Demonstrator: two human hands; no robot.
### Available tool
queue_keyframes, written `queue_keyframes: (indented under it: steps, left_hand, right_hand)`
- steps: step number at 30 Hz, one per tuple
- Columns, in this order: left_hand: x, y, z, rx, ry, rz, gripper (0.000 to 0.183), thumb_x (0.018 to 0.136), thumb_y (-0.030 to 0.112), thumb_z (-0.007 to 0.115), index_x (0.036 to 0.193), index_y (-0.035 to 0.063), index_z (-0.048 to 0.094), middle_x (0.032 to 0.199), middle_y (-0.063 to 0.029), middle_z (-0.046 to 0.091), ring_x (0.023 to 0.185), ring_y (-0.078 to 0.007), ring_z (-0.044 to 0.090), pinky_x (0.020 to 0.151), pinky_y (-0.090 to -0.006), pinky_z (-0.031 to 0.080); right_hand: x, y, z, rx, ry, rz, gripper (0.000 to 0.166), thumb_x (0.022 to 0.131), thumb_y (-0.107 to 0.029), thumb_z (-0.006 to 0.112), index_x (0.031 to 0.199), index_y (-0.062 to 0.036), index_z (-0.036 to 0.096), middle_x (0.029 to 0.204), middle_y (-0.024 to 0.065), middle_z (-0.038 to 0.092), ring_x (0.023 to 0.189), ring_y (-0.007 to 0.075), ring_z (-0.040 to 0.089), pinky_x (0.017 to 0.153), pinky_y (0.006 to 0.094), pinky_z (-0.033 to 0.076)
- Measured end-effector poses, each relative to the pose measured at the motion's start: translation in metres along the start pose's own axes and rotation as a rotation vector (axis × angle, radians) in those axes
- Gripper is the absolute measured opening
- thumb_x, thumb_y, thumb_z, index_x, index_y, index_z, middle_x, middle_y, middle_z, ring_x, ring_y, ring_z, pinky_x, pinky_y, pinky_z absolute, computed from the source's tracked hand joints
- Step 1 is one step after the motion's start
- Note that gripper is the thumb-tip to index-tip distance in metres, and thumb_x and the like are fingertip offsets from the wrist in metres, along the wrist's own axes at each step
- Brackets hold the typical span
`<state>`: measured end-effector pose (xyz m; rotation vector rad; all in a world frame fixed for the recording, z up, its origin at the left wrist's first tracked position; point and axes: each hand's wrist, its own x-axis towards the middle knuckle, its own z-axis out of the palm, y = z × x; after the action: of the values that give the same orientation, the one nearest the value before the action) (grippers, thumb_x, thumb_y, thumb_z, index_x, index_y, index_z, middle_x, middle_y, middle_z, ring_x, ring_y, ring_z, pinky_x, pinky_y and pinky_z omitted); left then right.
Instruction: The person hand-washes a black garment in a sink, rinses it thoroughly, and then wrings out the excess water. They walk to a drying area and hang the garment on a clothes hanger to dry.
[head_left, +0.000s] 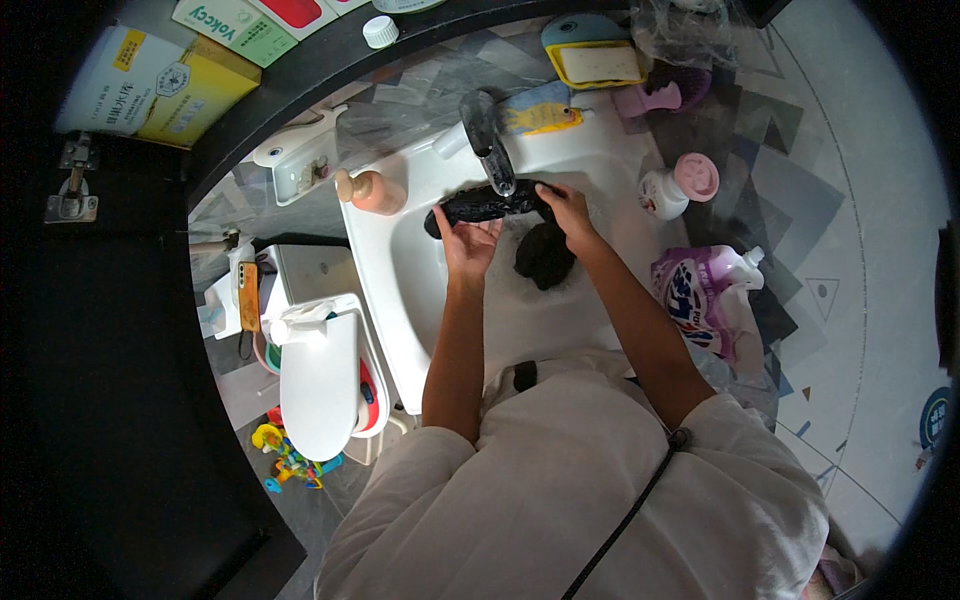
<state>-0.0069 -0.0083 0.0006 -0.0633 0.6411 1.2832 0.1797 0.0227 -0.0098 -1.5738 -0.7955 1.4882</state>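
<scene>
A dark, wet piece of black cloth (480, 201) is stretched across the white washbasin (397, 277), under the spout of the dark faucet (489, 142). My left hand (471, 244), palm up, holds its left part from below; some of the fingers are hidden by the cloth. At the right end, my right hand (568, 215) grips the cloth with the thumb on top. A bunched black cloth (545, 256) hangs or lies just below, beside my right hand; whether the two are one piece I cannot tell. Suds show in the basin around it.
A peach pump bottle (375, 193) stands on the basin's left rim. On the right are a white bottle with a pink cap (675, 187) and a purple detergent pouch (701, 300). A soap dish (596, 64) sits behind. An open black cabinet door (112, 375) and a toilet (319, 390) are left.
</scene>
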Motion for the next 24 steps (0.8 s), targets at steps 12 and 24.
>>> queue_keyframes:
  steps: [12, 24]
  left_hand:
    - [0.01, -0.005, 0.01, 0.03, 0.0, 0.025, 0.024, 0.088, 0.045, 0.05, 0.106, 0.0313, 0.058, 0.118, 0.0048, 0.054, 0.113, -0.0163, 0.045, 0.089, -0.0467, 0.036]
    - [0.042, -0.021, -0.012, 0.036, -0.224, -0.033, 0.034, 0.087, 0.043, 0.047, 0.076, 0.0118, 0.053, 0.071, -0.0014, 0.055, 0.063, -0.0156, 0.053, 0.06, -0.0303, 0.046]
  right_hand:
    - [-0.01, -0.016, 0.026, -0.203, 0.364, -0.467, 0.029, 0.089, -0.028, 0.054, 0.098, -0.0011, 0.057, 0.092, 0.0159, 0.062, 0.084, 0.0297, 0.059, 0.075, 0.0354, 0.044]
    - [-0.074, -0.011, 0.079, -0.446, 0.206, -1.072, 0.024, 0.066, -0.016, 0.071, 0.069, -0.007, 0.05, 0.075, 0.0082, 0.047, 0.073, 0.0296, 0.05, 0.06, 0.0409, 0.042]
